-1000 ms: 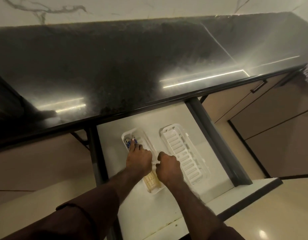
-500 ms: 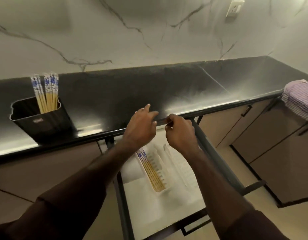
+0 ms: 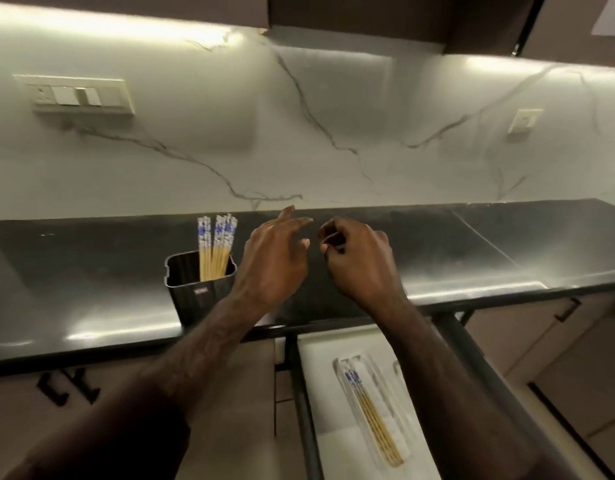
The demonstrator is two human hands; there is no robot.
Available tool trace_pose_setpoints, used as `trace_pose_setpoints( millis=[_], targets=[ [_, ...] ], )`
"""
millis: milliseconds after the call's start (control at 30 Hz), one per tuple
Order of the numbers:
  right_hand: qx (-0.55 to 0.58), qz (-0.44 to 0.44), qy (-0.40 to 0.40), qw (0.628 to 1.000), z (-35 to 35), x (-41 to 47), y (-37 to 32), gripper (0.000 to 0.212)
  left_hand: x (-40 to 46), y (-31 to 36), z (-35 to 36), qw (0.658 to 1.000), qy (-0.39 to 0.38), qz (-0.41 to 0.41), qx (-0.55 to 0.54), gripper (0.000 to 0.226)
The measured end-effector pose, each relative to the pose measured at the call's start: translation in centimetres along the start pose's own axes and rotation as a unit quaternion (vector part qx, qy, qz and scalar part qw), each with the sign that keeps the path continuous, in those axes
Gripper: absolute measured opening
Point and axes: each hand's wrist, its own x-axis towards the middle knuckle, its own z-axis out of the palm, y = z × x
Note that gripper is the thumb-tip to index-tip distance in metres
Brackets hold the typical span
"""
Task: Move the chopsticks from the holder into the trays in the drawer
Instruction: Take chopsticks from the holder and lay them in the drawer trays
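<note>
A black holder [image 3: 195,292] stands on the dark counter, with several bamboo chopsticks [image 3: 214,252] with blue-and-white tops standing upright in it. My left hand [image 3: 273,259] hovers over the counter just right of the holder, fingers spread and empty. My right hand [image 3: 359,258] is beside it, fingers curled, with nothing visible in it. Below the counter the white drawer [image 3: 320,407] is pulled out. A clear tray [image 3: 391,405] in it holds several chopsticks [image 3: 373,415] lying lengthwise. My right forearm hides most of a second tray to its right.
The black counter [image 3: 472,251] runs the full width under a white marble wall with a switch plate [image 3: 79,95] and a socket [image 3: 524,121]. The drawer's dark side rails [image 3: 472,368] stick out toward me. Cabinet fronts lie on both sides.
Both hands have left the tray in the drawer and risen over the counter, toward the holder. The camera has tilted up, so the holder and wall came into view.
</note>
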Motion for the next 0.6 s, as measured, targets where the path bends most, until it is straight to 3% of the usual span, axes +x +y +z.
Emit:
trace_pose_setpoints(
  millis=[367,600],
  targets=[
    [0.008,0.01,-0.053,0.999,16.1,7.9,-10.4,0.021,5.5,-17.4,-8.2,1.0,-0.014,-0.017,0.012,0.041],
    [0.0,0.052,-0.085,0.995,22.6,11.4,-11.2,0.023,9.1,-24.7,-7.9,0.996,-0.067,-0.055,0.0,0.045]
  ],
)
